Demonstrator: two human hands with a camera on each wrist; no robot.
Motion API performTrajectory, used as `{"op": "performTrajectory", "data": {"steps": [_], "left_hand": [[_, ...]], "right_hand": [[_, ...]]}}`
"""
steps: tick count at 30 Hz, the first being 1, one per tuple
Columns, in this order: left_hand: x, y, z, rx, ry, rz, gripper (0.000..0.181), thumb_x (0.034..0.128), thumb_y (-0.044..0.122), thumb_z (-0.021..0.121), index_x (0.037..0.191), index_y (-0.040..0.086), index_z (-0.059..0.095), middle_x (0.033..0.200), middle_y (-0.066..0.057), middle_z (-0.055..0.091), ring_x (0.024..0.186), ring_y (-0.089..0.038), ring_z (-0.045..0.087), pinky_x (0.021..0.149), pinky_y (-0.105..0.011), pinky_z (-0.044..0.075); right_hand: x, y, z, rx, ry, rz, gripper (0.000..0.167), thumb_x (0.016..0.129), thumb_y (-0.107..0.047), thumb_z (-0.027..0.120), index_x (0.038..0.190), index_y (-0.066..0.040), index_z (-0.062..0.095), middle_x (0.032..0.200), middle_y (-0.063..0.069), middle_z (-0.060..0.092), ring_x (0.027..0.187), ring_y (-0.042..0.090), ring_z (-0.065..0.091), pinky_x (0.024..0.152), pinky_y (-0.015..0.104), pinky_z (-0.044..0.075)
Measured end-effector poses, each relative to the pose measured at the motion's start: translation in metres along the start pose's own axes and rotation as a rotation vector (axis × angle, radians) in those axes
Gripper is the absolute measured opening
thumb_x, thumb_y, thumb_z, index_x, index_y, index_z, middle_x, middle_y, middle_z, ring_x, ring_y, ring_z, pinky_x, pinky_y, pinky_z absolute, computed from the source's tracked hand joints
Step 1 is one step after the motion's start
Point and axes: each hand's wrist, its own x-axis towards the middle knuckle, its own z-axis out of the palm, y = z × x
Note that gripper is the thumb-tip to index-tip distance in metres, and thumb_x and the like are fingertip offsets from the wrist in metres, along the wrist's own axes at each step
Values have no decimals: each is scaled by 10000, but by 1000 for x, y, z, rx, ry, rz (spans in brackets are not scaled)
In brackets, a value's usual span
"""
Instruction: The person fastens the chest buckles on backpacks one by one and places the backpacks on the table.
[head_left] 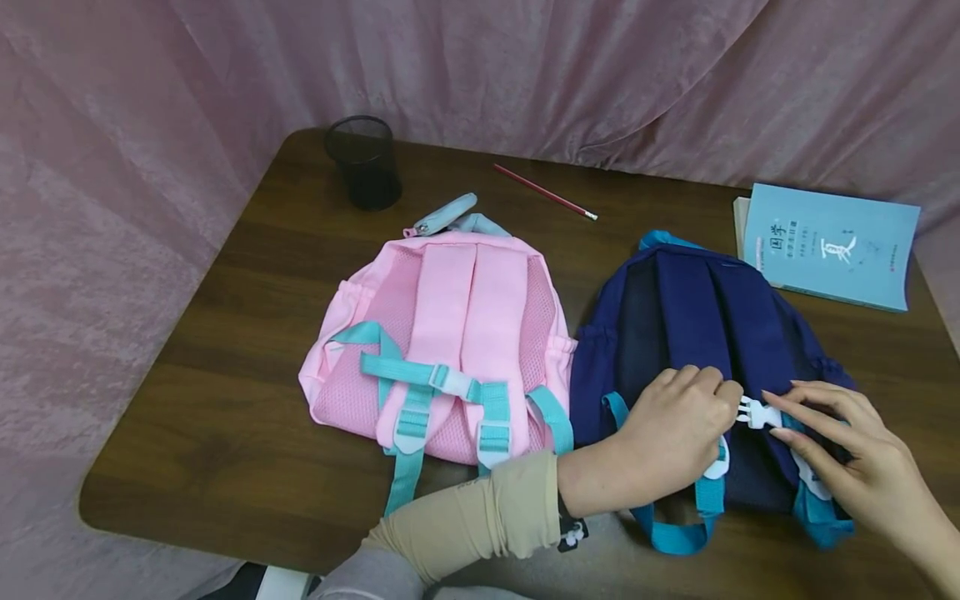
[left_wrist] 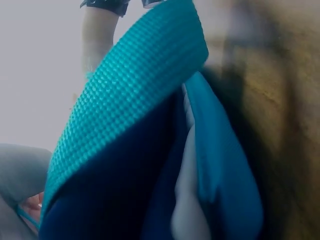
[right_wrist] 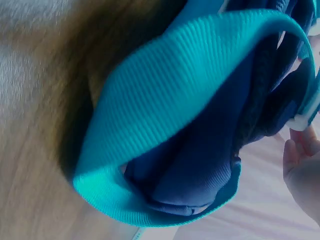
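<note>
A navy backpack [head_left: 686,333] lies on the table with its shoulder straps facing up. Over its lower straps my left hand [head_left: 678,429] is curled around one end of the chest strap buckle; most of what it grips is hidden. The white pronged half of that buckle [head_left: 759,413] points toward the left hand, pinched between the thumb and finger of my right hand [head_left: 855,450]. In the right wrist view, fingers [right_wrist: 300,150] touch a white plastic piece [right_wrist: 299,122] on the strap. A teal strap [left_wrist: 130,85] fills much of the left wrist view.
A pink backpack [head_left: 442,308] with its chest strap across it lies at left. Behind stand a black mesh cup [head_left: 363,162] and a red pencil [head_left: 546,192]. Blue books [head_left: 832,246] lie at the back right of the brown table [head_left: 225,400].
</note>
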Motion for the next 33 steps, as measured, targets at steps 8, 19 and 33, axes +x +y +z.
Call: {"op": "performTrajectory", "data": {"steps": [8, 19, 33], "left_hand": [[2, -2, 1, -34, -34, 8, 241, 937, 260, 551, 1151, 190, 637, 952, 90, 591, 795, -7, 503, 634, -102, 377], [2, -4, 1, -69, -43, 3, 226, 952, 260, 533, 1130, 178, 647, 928, 83, 591, 764, -2, 484, 634, -97, 381], [-1, 1, 8, 115, 26, 3, 237, 948, 375, 506, 1012, 194, 645, 828, 97, 538, 739, -16, 456, 660, -139, 350]], "right_hand": [[-2, 2, 3, -29, 26, 14, 578, 896, -474, 456, 1066, 30, 681, 1151, -73, 530, 993, -53, 420, 603, 77, 319], [-1, 0, 3, 3, -12, 57, 507, 882, -405, 506, 1065, 35, 679, 1156, -154, 490, 831, -14, 396, 527, 122, 304], [1, 3, 7, 10, 16, 33, 516, 880, -442, 516, 1021, 20, 695, 1078, -109, 534, 804, -22, 413, 517, 121, 307]]}}
